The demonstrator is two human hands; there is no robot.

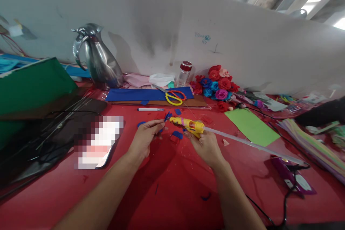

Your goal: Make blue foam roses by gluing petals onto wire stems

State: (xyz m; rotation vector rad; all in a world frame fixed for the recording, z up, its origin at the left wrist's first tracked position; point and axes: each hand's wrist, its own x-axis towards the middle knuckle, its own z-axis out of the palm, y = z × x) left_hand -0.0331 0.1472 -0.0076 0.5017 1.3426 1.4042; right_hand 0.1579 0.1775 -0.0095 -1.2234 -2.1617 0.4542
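In the head view, we held a small blue piece (pixel 168 115) near the centre of the frame, pinched at the tips of the thumb and forefinger of our left hand (pixel 141 138). Those fingertips were together on its lower left part, and the rest of it stuck out beyond them, up and to the right. Just right of the centre, our right hand (pixel 207 147) was closed around the grip of a yellow glue gun (pixel 185 122), the thumb lying along its near side. The body of the gun stretched past the fingers toward the left, its nozzle right at the blue piece; we could not tell whether the two touched. A long clear glue stick (pixel 250 143) ran from the back of the gun toward the lower right of the frame. Blue and red scraps (pixel 177 135) lay between the hands on the red table (pixel 194 201). Above them in the frame were a white marker (pixel 150 109) and scissors (pixel 174 97) with yellow and red handles, which rested over a blue strip (pixel 124 95). Paper flowers (pixel 221 84) sat at the upper right of the gun, near a light green sheet (pixel 252 125).
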